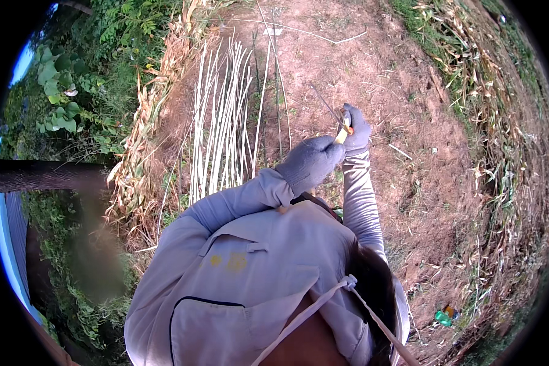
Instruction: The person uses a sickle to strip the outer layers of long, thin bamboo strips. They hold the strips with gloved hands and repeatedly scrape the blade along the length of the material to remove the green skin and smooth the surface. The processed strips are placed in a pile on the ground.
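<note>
Both of my hands wear grey knitted gloves and meet in front of my chest. My left hand is closed around a short pale yellow piece, which looks like a split cane or bamboo strip. Against the upper end of that piece, my right hand forms a fist. A thin dark rod or narrow blade sticks out from between the hands, up and to the left. Something small and orange shows beside my right fingers. The fingers hide exactly what the right hand grips.
Many long pale split strips lie side by side on the ground at left. A bent strip lies farther ahead. Dry corn stalks border the left, with more at right. A dark trunk or post juts in at left. Green litter lies lower right.
</note>
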The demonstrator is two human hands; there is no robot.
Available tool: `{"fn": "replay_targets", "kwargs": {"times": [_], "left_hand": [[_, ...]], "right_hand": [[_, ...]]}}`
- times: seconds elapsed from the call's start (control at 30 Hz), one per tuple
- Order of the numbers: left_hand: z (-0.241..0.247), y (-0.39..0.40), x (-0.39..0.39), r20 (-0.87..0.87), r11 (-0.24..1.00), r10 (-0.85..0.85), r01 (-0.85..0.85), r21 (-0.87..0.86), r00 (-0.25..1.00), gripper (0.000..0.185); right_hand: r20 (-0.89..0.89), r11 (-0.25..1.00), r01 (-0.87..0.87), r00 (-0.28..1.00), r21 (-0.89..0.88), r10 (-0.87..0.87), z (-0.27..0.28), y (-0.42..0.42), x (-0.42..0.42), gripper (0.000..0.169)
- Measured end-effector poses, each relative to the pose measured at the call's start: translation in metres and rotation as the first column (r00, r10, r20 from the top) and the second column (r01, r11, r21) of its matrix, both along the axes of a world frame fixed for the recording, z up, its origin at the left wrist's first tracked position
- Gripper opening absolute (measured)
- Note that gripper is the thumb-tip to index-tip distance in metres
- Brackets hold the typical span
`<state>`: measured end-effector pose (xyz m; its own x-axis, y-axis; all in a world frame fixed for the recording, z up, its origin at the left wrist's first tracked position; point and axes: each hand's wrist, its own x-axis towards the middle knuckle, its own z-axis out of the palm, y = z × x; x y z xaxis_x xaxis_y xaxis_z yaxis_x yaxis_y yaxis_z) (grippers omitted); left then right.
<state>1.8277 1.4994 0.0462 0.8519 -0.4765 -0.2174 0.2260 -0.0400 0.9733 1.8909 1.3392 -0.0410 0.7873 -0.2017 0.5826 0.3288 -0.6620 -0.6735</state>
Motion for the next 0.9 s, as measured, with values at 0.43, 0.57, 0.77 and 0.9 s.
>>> {"fn": "replay_targets", "kwargs": {"times": [0.43,0.57,0.77,0.9], "left_hand": [[0.005,0.009,-0.014,-0.078,0.991,-0.084,0.092,0.093,0.993,0.025],[0.06,0.028,0.002,-0.119,0.948,-0.295,0.306,0.083,0.948,0.024],[0.026,0.076,0.004,0.09,0.978,-0.208,0.206,0.034,0.974,0.023],[0.011,0.109,0.007,-0.082,0.986,-0.168,0.169,0.005,0.982,0.02]], "right_hand": [[0.002,0.995,0.047,0.999,-0.092,-0.047,-0.048,-0.019,-0.025,0.014],[-0.093,0.982,-0.023,0.996,-0.188,0.006,0.012,-0.036,-0.028,0.015],[-0.343,0.959,-0.079,0.939,-0.271,-0.019,0.03,-0.012,-0.047,0.014],[-0.73,0.893,-0.068,0.55,0.445,0.406,0.053,-0.001,-0.056,0.022]]}}
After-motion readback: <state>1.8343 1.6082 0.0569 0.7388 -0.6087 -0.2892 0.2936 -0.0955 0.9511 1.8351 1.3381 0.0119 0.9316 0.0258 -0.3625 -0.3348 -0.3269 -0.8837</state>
